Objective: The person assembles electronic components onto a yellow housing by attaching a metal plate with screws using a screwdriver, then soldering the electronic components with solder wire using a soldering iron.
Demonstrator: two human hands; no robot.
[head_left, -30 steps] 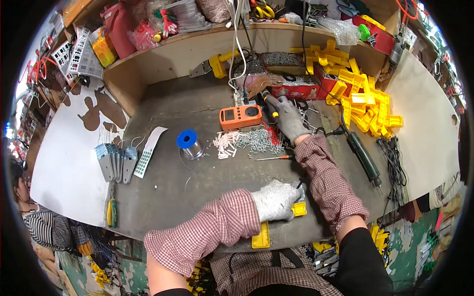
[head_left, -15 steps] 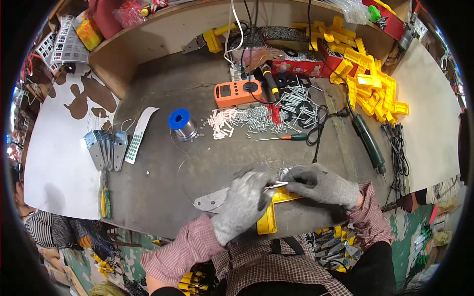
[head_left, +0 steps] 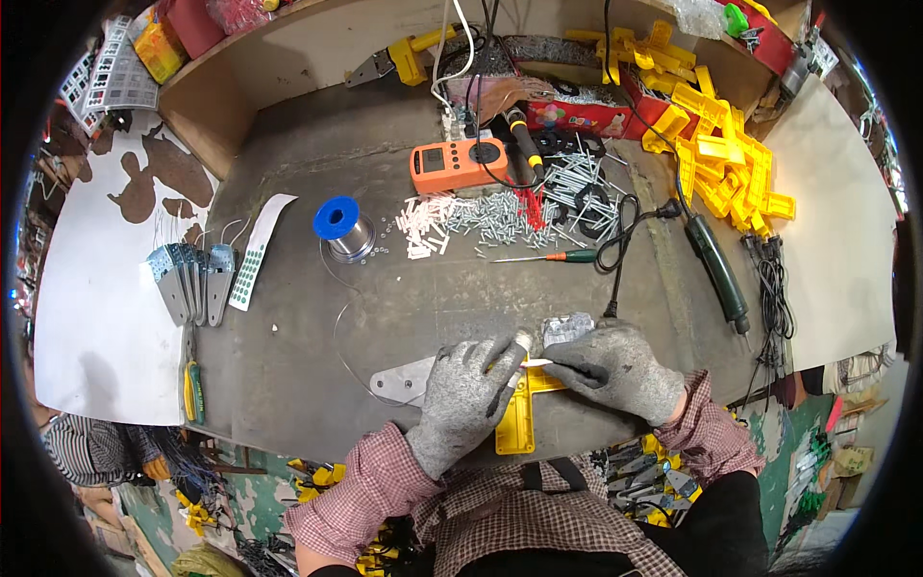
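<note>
A yellow plastic housing [head_left: 515,431] lies near the front edge of the bench, with a grey metal plate [head_left: 398,383] reaching out on its left. My left hand [head_left: 469,389], in a grey glove, rests over the joint between them, fingers curled; what they hold is hidden. From the other side my gloved right hand [head_left: 615,370] pinches a thin white tube [head_left: 536,363] above the housing. The tube's left end meets my left fingertips. Just beyond my right hand is a crumpled silvery piece [head_left: 567,329].
Beyond the hands are a solder spool [head_left: 336,219], an orange meter [head_left: 460,165], piles of screws [head_left: 500,219] and pale sleeves [head_left: 423,223], and a screwdriver [head_left: 548,257]. A green power driver [head_left: 716,274] and yellow housings [head_left: 726,154] occupy the right; metal plates [head_left: 192,279] the left.
My left hand has turned and settled lower over the housing. My right hand has shifted slightly down, uncovering more of the silvery piece. The whole view has moved a little.
</note>
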